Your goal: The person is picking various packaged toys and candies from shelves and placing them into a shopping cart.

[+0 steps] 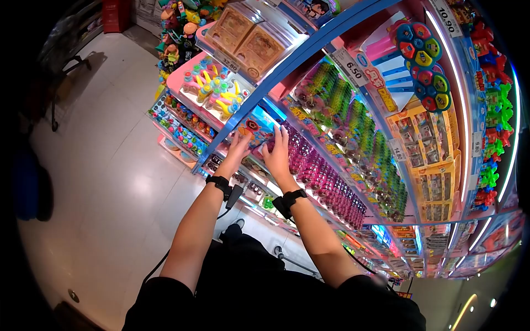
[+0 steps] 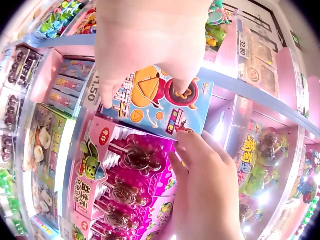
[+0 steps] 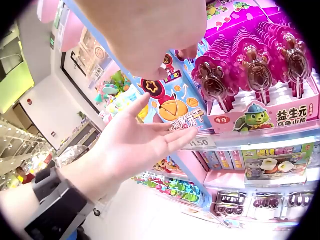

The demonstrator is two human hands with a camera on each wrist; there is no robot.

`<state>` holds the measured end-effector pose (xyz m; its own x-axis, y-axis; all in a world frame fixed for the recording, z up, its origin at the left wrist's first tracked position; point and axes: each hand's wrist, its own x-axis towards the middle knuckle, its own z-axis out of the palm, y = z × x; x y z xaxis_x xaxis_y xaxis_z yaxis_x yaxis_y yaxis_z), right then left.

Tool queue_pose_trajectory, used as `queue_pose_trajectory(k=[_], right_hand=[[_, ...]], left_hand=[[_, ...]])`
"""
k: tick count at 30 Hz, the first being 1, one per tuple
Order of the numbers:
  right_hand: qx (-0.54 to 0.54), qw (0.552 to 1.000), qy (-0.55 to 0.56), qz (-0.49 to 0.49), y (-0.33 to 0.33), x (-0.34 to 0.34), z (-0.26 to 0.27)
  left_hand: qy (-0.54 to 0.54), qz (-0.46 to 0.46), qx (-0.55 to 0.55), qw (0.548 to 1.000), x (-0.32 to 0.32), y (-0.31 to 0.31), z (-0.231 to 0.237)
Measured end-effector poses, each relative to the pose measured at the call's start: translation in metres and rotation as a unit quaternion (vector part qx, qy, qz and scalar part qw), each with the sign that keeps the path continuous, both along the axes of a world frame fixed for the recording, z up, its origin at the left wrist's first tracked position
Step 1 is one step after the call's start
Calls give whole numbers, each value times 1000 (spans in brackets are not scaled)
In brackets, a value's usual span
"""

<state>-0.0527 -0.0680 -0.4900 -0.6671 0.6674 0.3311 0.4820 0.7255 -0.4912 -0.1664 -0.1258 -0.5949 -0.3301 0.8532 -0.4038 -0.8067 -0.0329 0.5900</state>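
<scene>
A blue snack box (image 1: pixel 259 122) printed with cookie pictures stands on the shelf between my two hands. My left hand (image 1: pixel 238 148) is at one end of it; in the right wrist view, that hand (image 3: pixel 130 145) shows its palm, with fingers straight and thumb spread across the box (image 3: pixel 172 102). At the opposite end is my right hand (image 1: pixel 277 151). In the left wrist view, the fingertips of this hand (image 2: pixel 207 185) rest at a corner of the box (image 2: pixel 150 120). Pink-wrapped turtle-shaped lollipops (image 2: pixel 127 192) fill a display carton right beside it.
A price tag (image 3: pixel 197 142) sits on the shelf edge below the box. A blue shelf post (image 1: pixel 314 49) runs past the hands. Colourful toy-like sweets (image 1: pixel 215 91) and boxed goods (image 1: pixel 248 41) stand on neighbouring shelves. Pale floor (image 1: pixel 110 138) spreads at left.
</scene>
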Motion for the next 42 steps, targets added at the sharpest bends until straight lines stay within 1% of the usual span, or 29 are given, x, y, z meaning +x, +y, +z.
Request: queue_pose_trajectory(k=[2,4,8,10,13,15,16,17,19,20,24,27,28,29,31,32,33,35,36,39,41,42], right_hand=[[-30,1000,-7,6,-1,-3,3],[-60,998,-19,7,3,-4,5],[-67,998,-19,-6,15,0,2],[-64,998,-20,2,19,6,0],[-78,997,-5,-2,25,6,-6],[-80,997,4,-11,23,7,-8],[-106,994,8,-18,19,7,-5],[-106,994,19,-16,18,8,-6],[-108,993,37,-12,15,10,-9],[-101,994,51,-11,13,12,-12],[-182,978,102,-22,-7,31,-7],[-204,970,121,-46,-21,45,-1],[-206,969,121,-56,-23,48,-3],[-214,968,118,-62,-26,53,-4],[-227,965,111,-71,-32,60,-1],[-228,964,113,-76,-35,63,1],[-228,964,115,-78,-36,67,-1],[-228,963,121,-80,-38,74,-4],[-233,960,132,-82,-39,76,-4],[-243,957,131,-93,-39,80,1],[-246,954,144,-97,-39,80,-1],[-248,952,150,-98,-39,79,-1]], left_hand=[[-10,14,4,1000,0,16,2],[8,14,17,1000,-2,34,-5],[19,8,15,1000,-6,58,-14],[23,2,14,1000,-5,52,-12],[9,31,17,999,-1,44,-4],[34,22,17,999,5,41,8],[45,19,16,999,7,39,15],[56,21,19,998,8,40,20],[76,25,21,997,4,49,23],[80,43,19,996,4,53,25],[44,76,-59,994,6,58,37],[38,136,-69,988,15,68,40],[42,96,-30,994,8,75,26],[48,93,-30,994,6,81,14],[59,88,-28,994,2,86,15],[50,105,-23,993,4,87,15],[43,114,-45,992,5,88,16],[44,91,-31,994,0,84,14],[51,104,-55,992,2,83,16],[50,59,-56,995,-5,78,21],[42,56,-44,997,-1,68,46],[45,52,-38,997,-2,69,47]])
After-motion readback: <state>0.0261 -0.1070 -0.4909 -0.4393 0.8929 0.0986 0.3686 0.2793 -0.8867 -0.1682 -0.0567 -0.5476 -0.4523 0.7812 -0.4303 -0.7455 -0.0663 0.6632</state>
